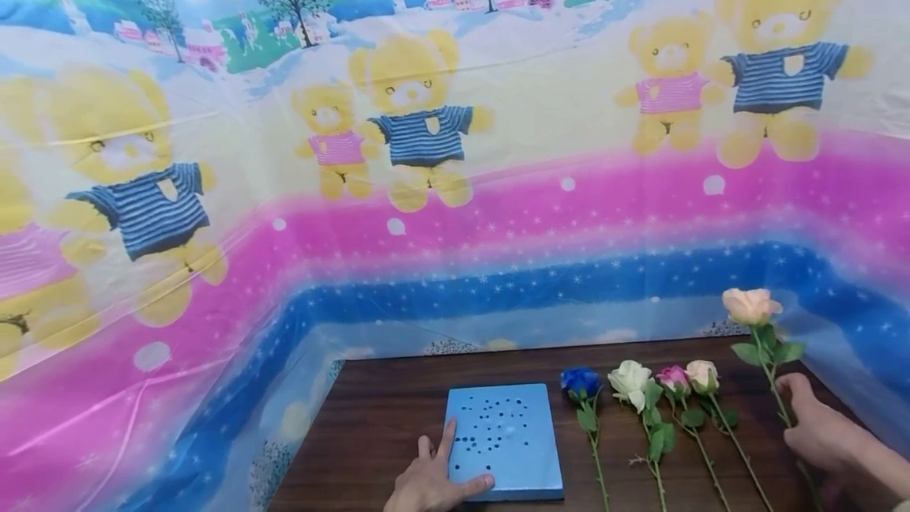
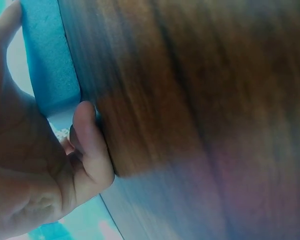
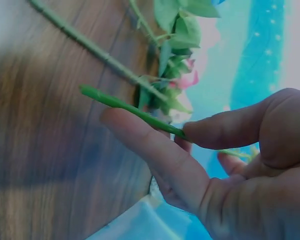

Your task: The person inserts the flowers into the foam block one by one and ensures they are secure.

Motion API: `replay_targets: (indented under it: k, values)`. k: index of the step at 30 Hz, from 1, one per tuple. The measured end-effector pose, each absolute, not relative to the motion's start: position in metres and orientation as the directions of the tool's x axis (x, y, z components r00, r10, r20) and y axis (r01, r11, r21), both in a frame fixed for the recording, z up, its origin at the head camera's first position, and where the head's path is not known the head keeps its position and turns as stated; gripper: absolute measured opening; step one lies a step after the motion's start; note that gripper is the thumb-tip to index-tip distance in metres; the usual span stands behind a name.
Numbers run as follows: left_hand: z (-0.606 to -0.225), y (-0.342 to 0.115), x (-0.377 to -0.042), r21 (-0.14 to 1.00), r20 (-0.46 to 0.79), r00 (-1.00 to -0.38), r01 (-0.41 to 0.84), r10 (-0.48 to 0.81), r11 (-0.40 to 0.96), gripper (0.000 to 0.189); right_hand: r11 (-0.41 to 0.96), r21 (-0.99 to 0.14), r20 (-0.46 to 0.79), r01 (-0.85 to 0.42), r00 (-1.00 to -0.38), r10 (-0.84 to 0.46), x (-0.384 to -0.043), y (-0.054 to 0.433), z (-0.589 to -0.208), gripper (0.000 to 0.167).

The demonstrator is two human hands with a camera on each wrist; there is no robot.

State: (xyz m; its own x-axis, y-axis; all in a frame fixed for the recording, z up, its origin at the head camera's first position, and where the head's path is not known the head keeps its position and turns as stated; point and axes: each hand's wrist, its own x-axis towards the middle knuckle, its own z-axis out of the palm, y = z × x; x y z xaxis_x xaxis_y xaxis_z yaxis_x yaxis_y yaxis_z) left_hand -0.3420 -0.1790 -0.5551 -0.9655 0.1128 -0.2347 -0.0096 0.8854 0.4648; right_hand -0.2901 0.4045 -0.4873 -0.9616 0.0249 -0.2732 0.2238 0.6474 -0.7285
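Observation:
My left hand (image 1: 430, 483) rests at the near left corner of a light blue foam block (image 1: 505, 417) dotted with small holes. Its thumb lies over the top near the front edge, while the index finger runs along the left side. In the left wrist view the block (image 2: 52, 60) sits against the hand (image 2: 35, 160). To the right, my right hand (image 1: 817, 421) pinches the stem of a peach rose (image 1: 752, 306), held raised with the bloom up. The right wrist view shows the green stem end (image 3: 135, 112) between thumb and fingers of that hand (image 3: 230, 160).
Between the block and my right hand lie a blue rose (image 1: 580, 383), a white rose (image 1: 630, 383), a pink rose (image 1: 672, 378) and a cream rose (image 1: 702, 375) on the dark wooden table (image 1: 384, 393). A bear-printed cloth (image 1: 498, 299) hangs behind and beside it.

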Motion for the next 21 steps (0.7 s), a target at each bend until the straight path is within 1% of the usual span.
replay_targets:
  k: [3, 5, 11, 14, 16, 19, 21]
  values:
    - [-0.555, -0.180, -0.342, 0.464, -0.230, -0.966, -0.001, 0.119, 0.886, 0.121, 0.640, -0.748, -0.199, 0.175, -0.979, 0.035, -0.291, 0.397, -0.485, 0.080]
    - [-0.554, -0.180, -0.341, 0.465, -0.224, -0.967, 0.004, 0.122, 0.885, 0.121, 0.640, -0.749, -0.185, 0.171, -0.982, 0.047, -0.294, 0.393, -0.483, 0.081]
    - [-0.552, -0.180, -0.339, 0.464, -0.218, -0.967, 0.016, 0.132, 0.886, 0.121, 0.688, -0.719, -0.067, 0.103, -0.995, 0.079, -0.298, 0.380, -0.479, 0.073]
    - [-0.552, -0.181, -0.339, 0.456, -0.217, -0.967, 0.020, 0.133, 0.890, 0.121, 0.725, -0.688, 0.030, 0.027, -0.997, 0.066, -0.298, 0.374, -0.475, 0.070]
    - [-0.553, -0.181, -0.339, 0.454, -0.215, -0.968, 0.020, 0.131, 0.891, 0.120, 0.752, -0.658, 0.123, -0.046, -0.991, 0.046, -0.297, 0.371, -0.473, 0.067]
    - [-0.553, -0.180, -0.339, 0.454, -0.211, -0.969, 0.019, 0.128, 0.891, 0.120, 0.785, -0.601, 0.273, -0.150, -0.962, 0.025, -0.297, 0.367, -0.470, 0.066]
    - [-0.553, -0.180, -0.339, 0.453, -0.208, -0.970, 0.020, 0.127, 0.891, 0.121, 0.805, -0.562, 0.352, -0.187, -0.936, 0.028, -0.297, 0.363, -0.468, 0.065]
